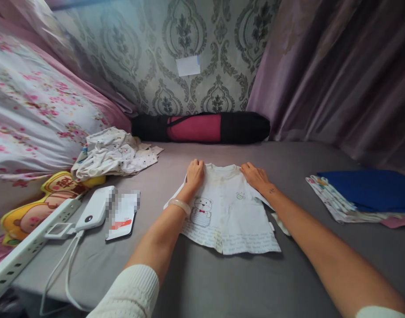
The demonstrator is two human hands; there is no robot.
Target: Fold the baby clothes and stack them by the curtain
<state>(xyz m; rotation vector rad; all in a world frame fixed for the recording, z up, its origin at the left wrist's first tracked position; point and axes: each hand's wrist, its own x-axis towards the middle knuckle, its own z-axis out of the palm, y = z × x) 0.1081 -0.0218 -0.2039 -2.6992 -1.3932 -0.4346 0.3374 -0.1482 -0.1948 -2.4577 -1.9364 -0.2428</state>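
Note:
A small white baby shirt (229, 216) lies spread out face up on the grey sheet, its neckline away from me. It has a bear drawing, a small green figure and a band of printed writing along the hem. My left hand (196, 173) has its fingers curled on the shirt's left shoulder. At the opposite shoulder, my right hand (254, 176) is likewise closed on the fabric. My forearms partly cover the sleeves. A yellowish stain shows near the hem's middle. Beside my right forearm, a pale bit of cloth (282, 224) peeks out.
Rumpled white clothes (118, 152) lie back left, near a yellow cartoon cushion (33, 207). A power strip (30, 243), a white power bank (95, 207) with cables and a phone (125, 216) are at left. Folded fabrics (371, 190) sit right; a black-and-red bag (196, 128) lies along the wall.

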